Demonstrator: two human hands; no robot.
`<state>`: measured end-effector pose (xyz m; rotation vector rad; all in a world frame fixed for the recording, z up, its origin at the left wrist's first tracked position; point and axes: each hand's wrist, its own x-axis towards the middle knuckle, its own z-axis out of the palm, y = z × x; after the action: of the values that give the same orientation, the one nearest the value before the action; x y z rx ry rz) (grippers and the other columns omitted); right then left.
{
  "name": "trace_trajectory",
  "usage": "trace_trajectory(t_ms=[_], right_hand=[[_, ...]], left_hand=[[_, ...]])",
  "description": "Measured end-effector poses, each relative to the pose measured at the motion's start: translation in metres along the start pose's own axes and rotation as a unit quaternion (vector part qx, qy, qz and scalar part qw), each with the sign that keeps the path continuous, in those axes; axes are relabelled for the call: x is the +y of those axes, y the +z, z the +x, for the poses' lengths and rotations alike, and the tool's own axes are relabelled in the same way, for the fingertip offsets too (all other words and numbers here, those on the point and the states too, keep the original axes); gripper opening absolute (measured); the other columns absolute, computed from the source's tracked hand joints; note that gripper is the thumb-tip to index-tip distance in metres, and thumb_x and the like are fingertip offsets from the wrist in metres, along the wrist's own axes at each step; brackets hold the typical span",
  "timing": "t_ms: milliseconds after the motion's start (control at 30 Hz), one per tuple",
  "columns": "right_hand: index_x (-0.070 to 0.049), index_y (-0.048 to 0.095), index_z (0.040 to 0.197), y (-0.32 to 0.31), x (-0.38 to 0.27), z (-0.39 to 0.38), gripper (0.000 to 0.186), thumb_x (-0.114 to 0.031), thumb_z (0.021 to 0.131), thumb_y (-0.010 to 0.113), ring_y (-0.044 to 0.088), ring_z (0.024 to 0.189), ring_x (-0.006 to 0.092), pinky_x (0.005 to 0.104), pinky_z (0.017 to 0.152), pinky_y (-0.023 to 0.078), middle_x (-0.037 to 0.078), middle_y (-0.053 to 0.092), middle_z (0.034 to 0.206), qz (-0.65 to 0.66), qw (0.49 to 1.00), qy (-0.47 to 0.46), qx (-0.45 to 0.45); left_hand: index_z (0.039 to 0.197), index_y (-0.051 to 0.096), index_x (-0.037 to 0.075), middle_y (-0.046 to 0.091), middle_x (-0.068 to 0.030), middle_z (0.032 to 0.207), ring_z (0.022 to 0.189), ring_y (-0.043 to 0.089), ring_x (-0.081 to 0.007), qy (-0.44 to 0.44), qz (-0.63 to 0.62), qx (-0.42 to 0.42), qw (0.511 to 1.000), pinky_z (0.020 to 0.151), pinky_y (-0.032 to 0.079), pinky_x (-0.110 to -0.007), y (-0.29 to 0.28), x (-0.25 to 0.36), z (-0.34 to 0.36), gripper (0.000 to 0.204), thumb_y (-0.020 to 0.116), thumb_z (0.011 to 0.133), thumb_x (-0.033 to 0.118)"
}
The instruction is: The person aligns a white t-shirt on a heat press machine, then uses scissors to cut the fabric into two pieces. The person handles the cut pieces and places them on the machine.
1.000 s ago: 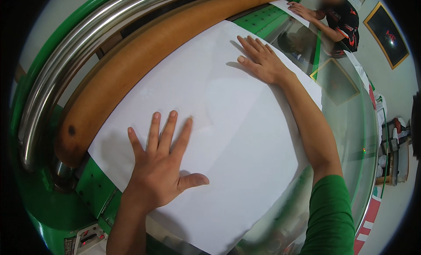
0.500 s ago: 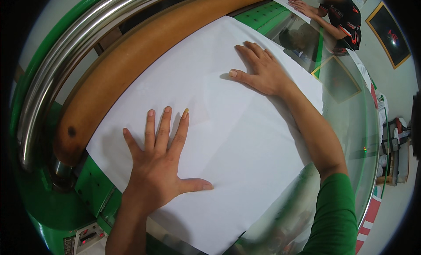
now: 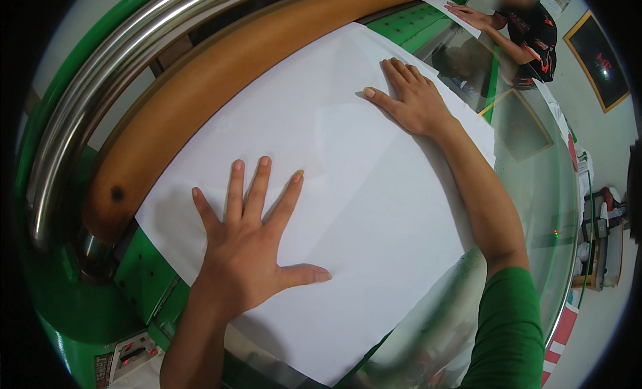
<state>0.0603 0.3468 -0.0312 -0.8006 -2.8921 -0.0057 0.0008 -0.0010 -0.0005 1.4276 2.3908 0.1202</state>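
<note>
A large white sheet [image 3: 361, 235] lies spread before me, its far edge against a long tan roller [image 3: 160, 115]. My left hand [image 3: 247, 248] rests on the left part of the sheet, fingers spread wide and thumb pointing right. Farther off to the right, my right hand [image 3: 414, 101] lies flat on the sheet, its fingers fairly close together and its thumb apart. Neither hand grips anything. Faint creases or panels show in the sheet, and whether it is one layer or several I cannot tell.
Shiny metal rollers [image 3: 100, 101] run behind the tan one in a green machine frame [image 3: 87, 315]. A small control panel [image 3: 134, 355] sits at lower left. Right of the sheet is a glossy, see-through surface [image 3: 535, 208]. Another person [image 3: 528, 41] works at the far right, hands on white material.
My right hand has slid slightly right, and its fingers have drawn closer together. My left hand has moved a little to the right with the sheet's near-left edge.
</note>
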Motion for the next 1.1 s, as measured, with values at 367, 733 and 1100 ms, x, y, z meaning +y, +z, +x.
trace_trajectory(t_ms=[367, 733, 1100], right_hand=[[0.002, 0.037, 0.155, 0.013, 0.016, 0.014, 0.098, -0.076, 0.096, 0.038, 0.023, 0.154, 0.0369, 0.0412, 0.126, 0.02, 0.023, 0.03, 0.164, 0.085, 0.993, -0.065, 0.041], [0.003, 0.035, 0.156, 0.025, 0.022, 0.016, 0.09, -0.067, 0.1, 0.044, 0.023, 0.155, 0.0346, 0.0401, 0.127, 0.019, 0.021, 0.03, 0.165, -0.051, 0.991, -0.07, 0.097], [-0.011, 0.033, 0.161, 0.047, 0.053, 0.046, 0.063, -0.045, 0.109, 0.045, 0.024, 0.155, 0.023, 0.0353, 0.126, 0.021, 0.009, 0.026, 0.169, 0.185, 0.971, -0.154, -0.013]], left_hand=[[0.162, 0.028, 0.015, 0.016, -0.0293, 0.166, 0.155, 0.001, -0.0502, 0.028, 0.019, 0.053, 0.998, 0.107, 0.003, -0.085, 0.004, -0.006, -0.001, 0.119, 0.072, 0.071, 0.077], [0.164, 0.025, 0.022, 0.011, -0.0189, 0.171, 0.157, 0.003, -0.0455, 0.027, 0.042, 0.076, 0.996, 0.112, 0.002, -0.081, 0.013, -0.008, 0.003, 0.123, 0.085, 0.064, 0.06], [0.16, 0.035, 0.02, 0.022, -0.0179, 0.168, 0.155, 0.016, -0.0446, 0.066, 0.043, 0.213, 0.974, 0.114, 0.011, -0.079, 0.038, -0.034, -0.004, 0.099, 0.067, 0.082, 0.071]])
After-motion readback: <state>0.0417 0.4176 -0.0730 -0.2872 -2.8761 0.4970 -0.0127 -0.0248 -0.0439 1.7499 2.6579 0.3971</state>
